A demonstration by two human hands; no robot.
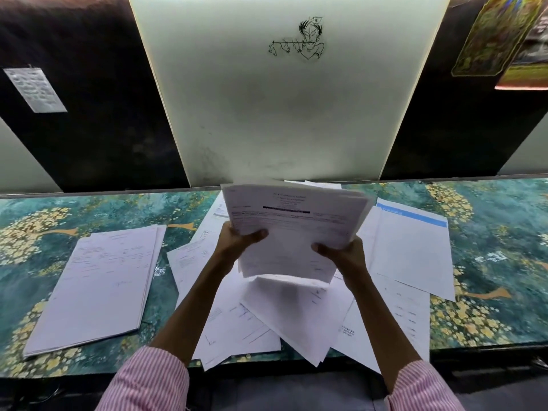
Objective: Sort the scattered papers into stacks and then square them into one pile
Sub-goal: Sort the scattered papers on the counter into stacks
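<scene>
I hold a bundle of printed sheets raised above the desk, tilted toward me. My left hand grips its left edge and my right hand grips its lower right edge, thumbs on top. Under the bundle lies a loose, fanned heap of white papers, some hanging over the front edge. A neater stack of papers rests on the left. To the right lie flat sheets, the top one with a blue header.
The desk has a teal floral cover. A white panel with a line drawing stands behind it against a dark wall, with a paper note at left and colourful posters at right.
</scene>
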